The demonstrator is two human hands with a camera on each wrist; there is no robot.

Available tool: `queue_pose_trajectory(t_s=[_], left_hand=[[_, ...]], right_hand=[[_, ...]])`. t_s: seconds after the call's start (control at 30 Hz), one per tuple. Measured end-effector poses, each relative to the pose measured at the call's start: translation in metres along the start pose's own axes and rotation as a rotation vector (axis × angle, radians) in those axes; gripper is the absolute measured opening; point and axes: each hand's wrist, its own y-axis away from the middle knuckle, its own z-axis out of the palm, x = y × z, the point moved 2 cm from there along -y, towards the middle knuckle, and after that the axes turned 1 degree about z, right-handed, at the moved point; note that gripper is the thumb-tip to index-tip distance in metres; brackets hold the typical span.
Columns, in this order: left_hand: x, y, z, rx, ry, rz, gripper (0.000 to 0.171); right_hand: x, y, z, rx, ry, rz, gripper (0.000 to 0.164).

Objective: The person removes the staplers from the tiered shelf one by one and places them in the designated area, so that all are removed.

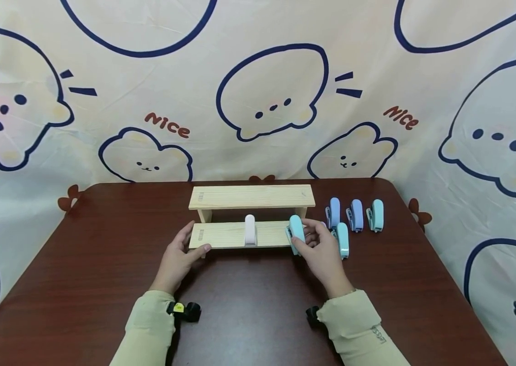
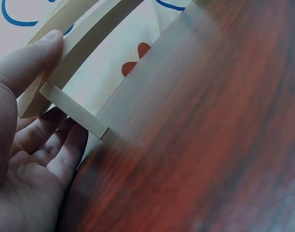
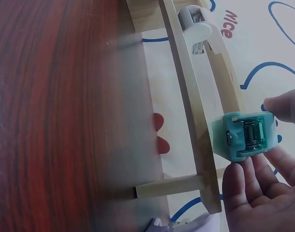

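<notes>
R hand (image 1: 324, 251) pinches teal stapler (image 1: 296, 233) by front board

The teal stapler is at the R end of the front board (image 1: 221, 235), held b/w the thumb & fingertips. Can't tell if its bottom touches the wood. L hand (image 1: 178, 259) grips the L end of that same board, w/ its thumb on the near edge & its fingers round the end, by a short wood leg (image 2: 75, 110).

A white stapler (image 1: 250, 231) sits near the mid. of the front board. Just behind is the back board (image 1: 249, 196), long & flat, also on legs.

To the R, on the brown table (image 1: 102, 254), are 2 blue staplers (image 1: 355, 216) & a mint stapler (image 1: 375, 216) in a row, w/ 1 more mint one nearer the R hand. A bit of a pale purple thing (image 3: 198, 224) shows in the R wrist view.

Both sleeves (image 1: 148, 320) are lt. green, w/ a black cam (image 1: 189, 311) at the L wrist. Behind the table is a cloth (image 1: 249, 76) w/ big blue-line animals & "Nice" in red-brown.
</notes>
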Motion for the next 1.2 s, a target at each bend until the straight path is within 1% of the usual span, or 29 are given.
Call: queue_pose_trajectory(t_s=[0.2,0.4,0.63,0.77,0.93,1.2], left_hand=[[0.001,0.0,0.0,-0.002,0.005,-0.005,0.094],[-0.001,0.0,0.0,-0.002,0.007,-0.003,0.093],[-0.001,-0.001,0.0,0.006,-0.026,0.024,0.094],[-0.002,-0.001,-0.001,0.015,-0.027,0.012,0.093],[-0.002,-0.001,-0.001,0.021,-0.034,0.009,0.092],[-0.002,-0.001,0.0,0.005,-0.026,0.01,0.093]], right_hand=[[0.0,0.0,-0.006,-0.002,-0.015,0.006,0.046],[0.002,-0.002,-0.013,0.007,0.002,0.023,0.045],[0.004,-0.007,-0.027,0.032,-0.012,-0.018,0.044],[0.007,-0.011,-0.036,0.059,0.007,-0.024,0.045],[0.011,-0.016,-0.044,0.086,-0.005,0.0,0.045],[0.017,-0.017,-0.051,0.091,0.01,0.052,0.048]])
